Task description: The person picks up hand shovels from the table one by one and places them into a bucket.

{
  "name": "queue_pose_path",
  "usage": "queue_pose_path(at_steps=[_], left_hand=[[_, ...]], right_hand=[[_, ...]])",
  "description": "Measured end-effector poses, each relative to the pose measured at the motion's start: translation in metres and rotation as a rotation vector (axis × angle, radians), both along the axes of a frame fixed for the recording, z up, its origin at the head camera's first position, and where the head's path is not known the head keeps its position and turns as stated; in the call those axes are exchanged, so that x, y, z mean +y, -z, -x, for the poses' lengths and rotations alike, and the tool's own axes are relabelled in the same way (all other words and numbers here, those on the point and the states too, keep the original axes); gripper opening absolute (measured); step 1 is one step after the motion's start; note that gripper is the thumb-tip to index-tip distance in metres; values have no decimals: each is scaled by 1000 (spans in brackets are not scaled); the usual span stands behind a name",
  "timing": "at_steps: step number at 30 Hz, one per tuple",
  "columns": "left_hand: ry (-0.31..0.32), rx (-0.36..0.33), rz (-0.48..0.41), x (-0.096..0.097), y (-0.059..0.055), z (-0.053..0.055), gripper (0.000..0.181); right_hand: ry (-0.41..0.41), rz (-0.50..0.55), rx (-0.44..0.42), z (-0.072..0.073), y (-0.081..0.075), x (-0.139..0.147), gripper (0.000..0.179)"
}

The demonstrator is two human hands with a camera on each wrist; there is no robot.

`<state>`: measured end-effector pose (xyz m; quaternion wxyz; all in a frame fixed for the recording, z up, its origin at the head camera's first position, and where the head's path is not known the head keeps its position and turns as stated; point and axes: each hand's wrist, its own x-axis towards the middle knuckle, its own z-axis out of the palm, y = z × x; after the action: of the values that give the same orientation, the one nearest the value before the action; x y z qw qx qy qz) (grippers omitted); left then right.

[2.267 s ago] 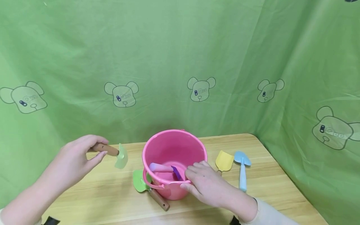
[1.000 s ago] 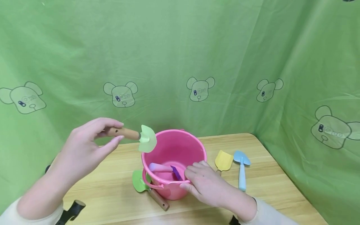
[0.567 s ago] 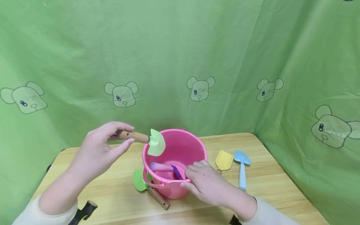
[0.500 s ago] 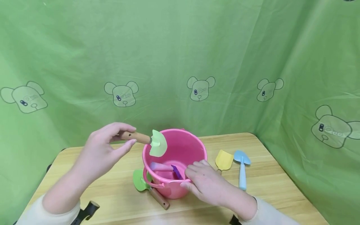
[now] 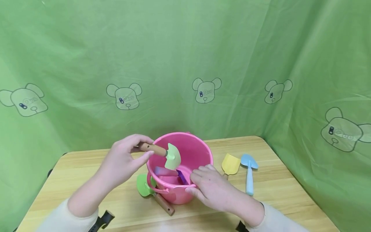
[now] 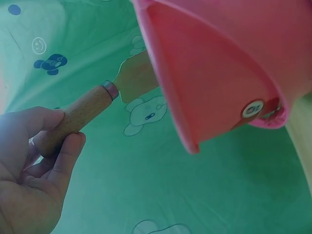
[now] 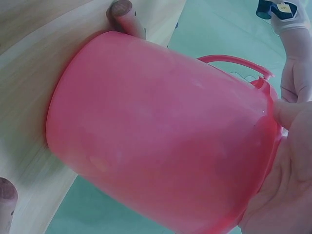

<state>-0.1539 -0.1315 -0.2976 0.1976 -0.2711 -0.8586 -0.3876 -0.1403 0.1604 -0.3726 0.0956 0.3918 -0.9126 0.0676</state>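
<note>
My left hand (image 5: 124, 161) pinches the wooden handle of a small trowel (image 5: 173, 157) with a pale green blade. The blade hangs over the mouth of a pink bucket (image 5: 176, 196), just inside the near-left part of its rim in the head view. The left wrist view shows the trowel's handle (image 6: 78, 117) between thumb and fingers, its blade partly behind the bucket wall. My right hand (image 5: 213, 190) grips the bucket's front-right rim, thumb outside and fingers over the edge. Inside the bucket lies a purple trowel (image 5: 166, 171) with a lilac handle.
A green shovel (image 5: 144, 186) with a wooden handle lies against the bucket's left side. To the right are a yellow shovel (image 5: 231, 164), its handle mostly hidden, and a light blue trowel (image 5: 249, 177). Green cloth (image 5: 168, 48) hangs behind the wooden table (image 5: 278, 193).
My left hand has carried the pale green trowel rightward from beside the bucket, up and then lower over its mouth. The right hand has stayed on the rim.
</note>
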Motion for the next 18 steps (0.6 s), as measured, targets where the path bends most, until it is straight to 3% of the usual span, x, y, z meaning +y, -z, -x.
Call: queue_pose_path(at_steps=[9,18], left_hand=[[31,-65,-15,15,16,6,27],[10,-132,-21,31,32,13,27]], right_hand=[[17,-9,-34,0,-2,-1,29],[2,6,-13,0,-2,-1,30]])
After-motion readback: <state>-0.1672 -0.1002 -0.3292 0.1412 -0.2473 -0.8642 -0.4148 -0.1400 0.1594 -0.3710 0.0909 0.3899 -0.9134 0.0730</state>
